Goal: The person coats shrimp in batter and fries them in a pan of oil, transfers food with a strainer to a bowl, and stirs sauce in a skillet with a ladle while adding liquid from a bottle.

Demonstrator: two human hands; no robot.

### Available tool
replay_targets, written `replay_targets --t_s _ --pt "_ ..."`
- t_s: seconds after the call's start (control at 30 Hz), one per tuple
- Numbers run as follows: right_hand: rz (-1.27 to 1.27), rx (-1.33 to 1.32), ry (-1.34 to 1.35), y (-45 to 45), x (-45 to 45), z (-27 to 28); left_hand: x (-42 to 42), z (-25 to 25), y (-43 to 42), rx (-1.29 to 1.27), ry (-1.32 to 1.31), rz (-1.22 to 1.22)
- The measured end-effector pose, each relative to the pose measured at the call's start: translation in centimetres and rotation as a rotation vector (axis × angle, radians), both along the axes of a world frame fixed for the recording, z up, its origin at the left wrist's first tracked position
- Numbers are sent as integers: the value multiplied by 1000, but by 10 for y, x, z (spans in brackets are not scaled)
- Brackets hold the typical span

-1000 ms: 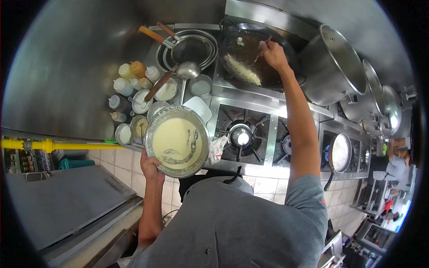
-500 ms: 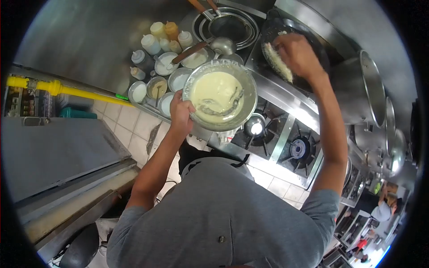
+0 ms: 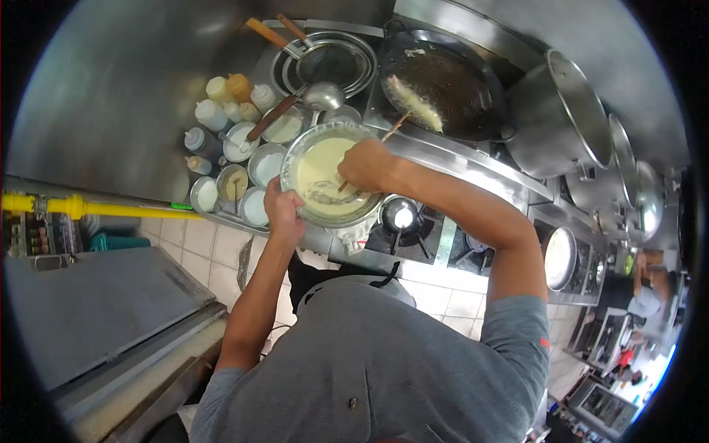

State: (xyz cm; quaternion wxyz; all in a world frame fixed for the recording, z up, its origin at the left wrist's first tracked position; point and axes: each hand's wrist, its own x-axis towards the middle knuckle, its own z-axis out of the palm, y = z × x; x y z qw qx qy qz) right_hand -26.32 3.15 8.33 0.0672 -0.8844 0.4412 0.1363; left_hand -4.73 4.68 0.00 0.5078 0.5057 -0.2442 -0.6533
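My left hand grips the rim of a metal bowl of pale yellow batter, fingers wrapped round its left edge. Greyish streaks or strips show in the batter; I cannot tell what they are. Over the bowl, my right hand is closed on a thin wooden chopstick. Its lower end points down at the batter and its upper end sticks out towards the wok. A second chopstick cannot be made out. In the wok, a long batter-coated piece lies in dark oil near the left side.
Several bowls of white powders and squeeze bottles stand left of the bowl. A ladle rests across them, below strainers. Gas burners lie nearer me. Large pots stand right. Another person works far right.
My right hand has moved from above the wok left and down to the batter bowl. The coated piece now lies uncovered in the wok. My left hand still holds the bowl.
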Motion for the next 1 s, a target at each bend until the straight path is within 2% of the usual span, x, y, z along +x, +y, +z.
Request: replay_targets --t_s 0.3,0.37,0.53,0.63,0.7,0.8,0.93,1.0 --pt "-31 304 125 1 12 6 11 -8 12 55 -23 -27" --pt "-36 282 134 3 12 6 5 5 15 38 -5 -15" --pt "-64 215 104 6 11 29 7 3 13 37 -8 -18" --pt "-91 91 -56 -2 4 31 2 4 11 38 -19 -10" --pt "-112 16 -271 -7 -3 28 8 2 12 43 -78 -10" --pt "-130 -14 -459 -8 -7 22 5 1 8 8 -5 3" --pt "-154 -12 -460 -8 -6 36 6 6 6 12 5 11" --pt "-158 -73 -584 -4 -8 59 7 7 6 40 17 45"
